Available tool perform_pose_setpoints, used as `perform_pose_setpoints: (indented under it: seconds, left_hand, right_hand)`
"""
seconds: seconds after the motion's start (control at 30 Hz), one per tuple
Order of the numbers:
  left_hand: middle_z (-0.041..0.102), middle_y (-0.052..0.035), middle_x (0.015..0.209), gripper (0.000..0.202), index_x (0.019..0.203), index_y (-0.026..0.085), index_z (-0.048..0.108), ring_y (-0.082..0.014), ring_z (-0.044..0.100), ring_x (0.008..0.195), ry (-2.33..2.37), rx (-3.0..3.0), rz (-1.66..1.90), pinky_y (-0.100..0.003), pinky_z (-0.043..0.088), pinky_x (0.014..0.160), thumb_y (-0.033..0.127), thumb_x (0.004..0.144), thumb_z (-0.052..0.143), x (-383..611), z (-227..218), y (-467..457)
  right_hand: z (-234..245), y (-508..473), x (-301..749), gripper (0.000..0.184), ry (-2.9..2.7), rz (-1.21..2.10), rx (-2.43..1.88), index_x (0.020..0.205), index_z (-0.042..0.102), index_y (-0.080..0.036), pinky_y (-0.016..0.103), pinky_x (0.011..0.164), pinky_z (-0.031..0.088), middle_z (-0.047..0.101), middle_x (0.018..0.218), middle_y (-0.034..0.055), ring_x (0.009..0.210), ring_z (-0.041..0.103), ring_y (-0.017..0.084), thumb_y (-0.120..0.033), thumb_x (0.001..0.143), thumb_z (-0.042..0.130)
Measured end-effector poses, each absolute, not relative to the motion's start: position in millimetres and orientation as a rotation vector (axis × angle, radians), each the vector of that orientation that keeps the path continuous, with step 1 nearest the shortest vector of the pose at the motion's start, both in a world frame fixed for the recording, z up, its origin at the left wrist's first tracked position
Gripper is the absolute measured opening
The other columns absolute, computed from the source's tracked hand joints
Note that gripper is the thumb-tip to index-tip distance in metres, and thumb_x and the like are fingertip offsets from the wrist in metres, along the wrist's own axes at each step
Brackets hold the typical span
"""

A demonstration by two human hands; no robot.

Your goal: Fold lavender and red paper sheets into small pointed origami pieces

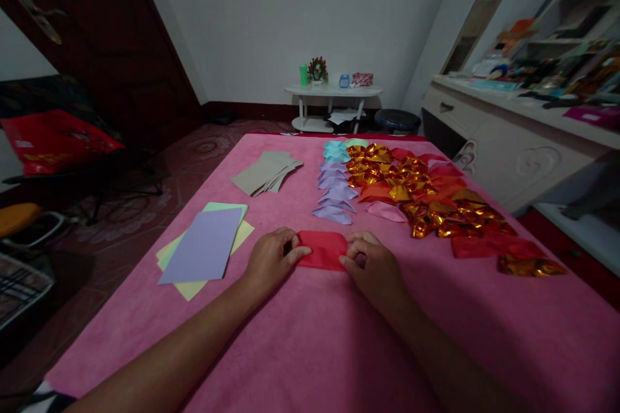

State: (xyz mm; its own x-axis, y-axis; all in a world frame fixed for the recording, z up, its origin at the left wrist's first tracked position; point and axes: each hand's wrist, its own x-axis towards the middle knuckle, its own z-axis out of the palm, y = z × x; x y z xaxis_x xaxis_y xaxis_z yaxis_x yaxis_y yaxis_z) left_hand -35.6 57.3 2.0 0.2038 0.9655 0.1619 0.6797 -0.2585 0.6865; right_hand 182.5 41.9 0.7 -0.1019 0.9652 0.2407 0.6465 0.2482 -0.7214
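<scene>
I am working at a pink-covered table (pixel 310 348), folded paper shapes (pixel 421 197) lying beyond. At its middle I am pinching a red paper (pixel 323 250) flat, left hand (pixel 268 261) and right hand (pixel 372 264) each gripping one end. Seemingly mid-fold, it is needing even pressure along the crease.

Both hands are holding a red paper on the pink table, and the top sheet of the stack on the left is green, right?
Not quite: the head view shows the top sheet of the stack is lilac, not green. The left hand and right hand do hold the red paper on the pink table.
</scene>
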Motion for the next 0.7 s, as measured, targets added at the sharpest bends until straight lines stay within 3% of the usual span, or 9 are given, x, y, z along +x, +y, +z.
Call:
perform_pose_setpoints:
  seconds: [0.23, 0.47, 0.57, 0.63, 0.7]
  left_hand:
    - [0.054, -0.0011, 0.069, 0.042, 0.050, 0.016, 0.044, -0.0118, 0.052, 0.063, 1.282, 1.931, 0.793, -0.023, 0.035, 0.057, 0.041, 0.079, 0.061, -42, 0, 62]
    - [0.053, -0.0004, 0.065, 0.037, 0.050, 0.017, 0.040, -0.0118, 0.052, 0.061, 1.477, 2.039, 0.790, -0.024, 0.035, 0.059, 0.030, 0.080, 0.058, -38, -4, 57]
    - [0.057, -0.0011, 0.073, 0.020, 0.069, 0.018, 0.055, -0.0138, 0.052, 0.065, 1.610, 2.107, 0.760, -0.024, 0.035, 0.059, 0.035, 0.076, 0.064, -37, -1, 52]
    - [0.059, -0.0015, 0.079, 0.028, 0.087, 0.019, 0.058, -0.0148, 0.052, 0.066, 1.704, 2.114, 0.737, -0.025, 0.034, 0.058, 0.041, 0.073, 0.068, -37, 3, 51]
    - [0.058, -0.0017, 0.080, 0.035, 0.088, 0.019, 0.057, -0.0154, 0.052, 0.066, 1.766, 2.134, 0.683, -0.025, 0.032, 0.057, 0.047, 0.070, 0.069, -37, 5, 52]
  right_hand:
    - [-4, 42, 182, 0.020, -1.826, 0.548, -1.460, 0.057, 0.049, -0.020, 0.026, 0.067, 0.044, 0.059, 0.092, 0.0051, 0.085, 0.058, 0.017, -0.014, 0.072, 0.060]
    - [-4, 42, 181, 0.020, -1.833, 0.535, -1.437, 0.057, 0.048, -0.021, 0.028, 0.071, 0.045, 0.059, 0.093, 0.0051, 0.088, 0.059, 0.018, -0.013, 0.072, 0.058]
    - [-3, 42, 181, 0.015, -1.849, 0.503, -1.433, 0.061, 0.051, -0.021, 0.030, 0.075, 0.045, 0.059, 0.091, 0.0050, 0.089, 0.058, 0.019, -0.013, 0.072, 0.058]
    - [-3, 42, 181, 0.008, -1.851, 0.484, -1.446, 0.068, 0.054, -0.021, 0.030, 0.075, 0.045, 0.059, 0.089, 0.0041, 0.084, 0.058, 0.018, -0.014, 0.071, 0.058]
    - [-4, 42, 181, 0.011, -1.828, 0.489, -1.485, 0.079, 0.056, -0.020, 0.030, 0.073, 0.045, 0.060, 0.087, 0.0030, 0.079, 0.057, 0.018, -0.015, 0.069, 0.058]
